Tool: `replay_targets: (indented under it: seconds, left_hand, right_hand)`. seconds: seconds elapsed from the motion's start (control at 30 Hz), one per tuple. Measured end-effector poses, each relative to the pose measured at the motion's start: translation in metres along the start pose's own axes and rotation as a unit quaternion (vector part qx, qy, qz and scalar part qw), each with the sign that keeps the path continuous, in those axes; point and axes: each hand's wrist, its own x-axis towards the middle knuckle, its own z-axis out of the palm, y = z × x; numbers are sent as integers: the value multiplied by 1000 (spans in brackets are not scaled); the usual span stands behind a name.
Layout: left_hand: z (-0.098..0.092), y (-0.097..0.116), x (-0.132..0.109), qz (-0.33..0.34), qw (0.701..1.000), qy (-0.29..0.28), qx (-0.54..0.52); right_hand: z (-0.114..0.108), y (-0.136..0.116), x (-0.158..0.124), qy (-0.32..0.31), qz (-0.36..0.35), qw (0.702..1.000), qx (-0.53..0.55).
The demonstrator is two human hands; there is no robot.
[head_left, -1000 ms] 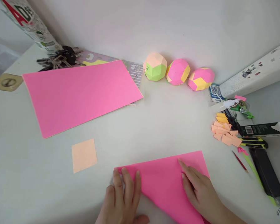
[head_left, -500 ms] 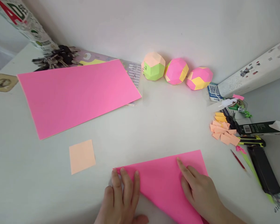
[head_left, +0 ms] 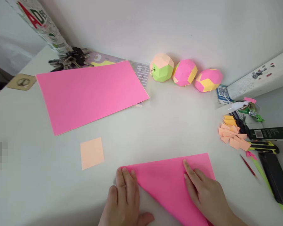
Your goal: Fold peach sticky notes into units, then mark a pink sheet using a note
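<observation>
A bright pink sheet of paper [head_left: 160, 179] lies folded over diagonally at the front of the table, its lower part running out of view. My left hand [head_left: 126, 197] rests on its left corner, fingers stretched and close together, thumb apart. With the index finger straight, my right hand [head_left: 207, 194] presses on the sheet near its upper edge. The other right fingers are partly bent and partly hidden, and nothing shows in them. A small peach paper square [head_left: 92, 153] lies to the left of my left hand.
Large pink sheets [head_left: 94, 97] lie at the back left, beside keys [head_left: 70, 58]. Three paper balls [head_left: 184, 72] stand along the wall. On the right are folded peach pieces [head_left: 233, 135], a yellow-black cutter [head_left: 264, 146], a black case [head_left: 274, 179] and a thin red stick [head_left: 248, 165].
The view has shifted slightly, so most things sit further right. My left fingers have drawn closer together at the paper's corner. My right index finger stays near the upper edge.
</observation>
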Motion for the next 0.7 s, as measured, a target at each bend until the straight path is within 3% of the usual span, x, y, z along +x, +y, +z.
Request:
replay_targets:
  seconds: [0.27,0.7]
  left_hand:
    - [-13,0,9,-25,998,-28,43]
    - [-15,2,9,-56,996,-49,41]
  right_hand:
    - [4,5,-3,9,-5,1000,-8]
    - [5,10,-2,12,-26,999,-36]
